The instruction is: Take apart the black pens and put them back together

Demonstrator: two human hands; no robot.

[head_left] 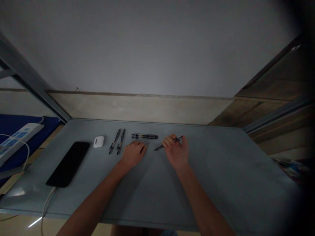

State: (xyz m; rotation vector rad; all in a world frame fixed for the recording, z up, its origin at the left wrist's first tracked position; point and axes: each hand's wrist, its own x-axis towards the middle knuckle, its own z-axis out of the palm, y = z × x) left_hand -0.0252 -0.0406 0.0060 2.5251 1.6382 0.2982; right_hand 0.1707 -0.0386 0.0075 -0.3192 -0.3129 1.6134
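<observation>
My right hand [177, 152] is turned palm up over the table, its fingers closed round a dark pen [159, 147]. The pen slants across the fingers, one end pointing down to the left and the other showing near the thumb. My left hand [134, 153] rests palm down on the table with its fingers curled under; nothing sticks out of it. Just beyond the left hand, two dark pens [145, 136] lie side by side, crosswise. To its left, two more pens, a left one [114, 141] and a right one [121, 142], lie slanted and roughly parallel.
A white earbud case [98, 142] sits left of the slanted pens. Farther left lies a black phone [69, 164] with a white cable [46, 205] running off the front edge. A power strip [19, 137] is beyond the grey table's [233, 183] left side. A wall [147, 106] stands behind.
</observation>
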